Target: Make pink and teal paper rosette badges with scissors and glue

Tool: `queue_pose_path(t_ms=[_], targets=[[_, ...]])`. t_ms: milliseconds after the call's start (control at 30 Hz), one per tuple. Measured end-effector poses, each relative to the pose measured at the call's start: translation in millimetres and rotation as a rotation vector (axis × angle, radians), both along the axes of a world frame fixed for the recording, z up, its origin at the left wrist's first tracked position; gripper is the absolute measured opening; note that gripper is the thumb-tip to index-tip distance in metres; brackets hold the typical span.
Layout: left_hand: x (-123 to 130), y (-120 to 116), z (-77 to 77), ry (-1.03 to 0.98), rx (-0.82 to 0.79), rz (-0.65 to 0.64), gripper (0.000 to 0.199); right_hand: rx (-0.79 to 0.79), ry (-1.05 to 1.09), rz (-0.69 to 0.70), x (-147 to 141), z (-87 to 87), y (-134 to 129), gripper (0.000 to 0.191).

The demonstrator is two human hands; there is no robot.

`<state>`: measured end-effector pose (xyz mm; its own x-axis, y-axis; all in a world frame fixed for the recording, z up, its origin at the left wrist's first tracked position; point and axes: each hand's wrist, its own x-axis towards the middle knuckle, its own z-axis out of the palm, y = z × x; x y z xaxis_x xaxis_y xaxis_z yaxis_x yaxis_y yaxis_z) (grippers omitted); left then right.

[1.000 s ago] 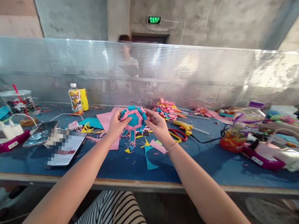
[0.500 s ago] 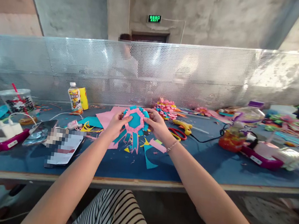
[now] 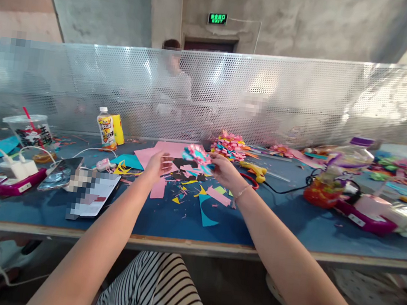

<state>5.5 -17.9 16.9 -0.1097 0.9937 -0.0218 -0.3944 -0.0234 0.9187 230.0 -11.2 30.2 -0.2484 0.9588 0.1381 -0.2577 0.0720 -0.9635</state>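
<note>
Rosette (image 3: 197, 155) turned above blue table (image 3: 175, 226).

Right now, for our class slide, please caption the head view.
The right hand holds a pink and blue paper rosette; the left hand is open above a scrap-strewn blue table.

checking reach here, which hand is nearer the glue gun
Right. The right hand is just left of the glue gun; the left hand is farther left.

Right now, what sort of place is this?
Probably a craft workroom: coloured paper scraps litter the blue table, the right hand holds a paper rosette, and an exit sign hangs on the wall.
</note>
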Motion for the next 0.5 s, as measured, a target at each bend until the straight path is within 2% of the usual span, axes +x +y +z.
queue_pose_path(t_ms=[100, 167, 233, 300, 400, 500], targets=[[-5, 14, -9.7, 0.184, -0.065, 0.194, 0.015, 0.156, -0.508, -0.088, -2, -12.3, 5, 0.032], [-7, 22, -14.8, 0.387, -0.046, 0.288, 0.012, 0.365, -0.861, -0.176, -3, -19.3, 8, 0.031], [-9, 27, -19.2, 0.593, 0.002, 0.358, 0.011, 0.547, -1.085, -0.232, -3, -22.8, 11, 0.029], [-11, 31, -23.4, 0.702, 0.034, 0.381, 0.018, 0.61, -1.18, -0.25, -2, -22.9, 12, 0.025], [-15, 32, -29.3, 0.864, 0.056, 0.37, 0.034, 0.599, -1.245, -0.277, 1, -20.2, 14, 0.024], [-18, 28, -33.4, 1.274, 0.088, 0.311, 0.044, 0.604, -1.313, -0.287, 7, -17.8, 18, 0.025]])
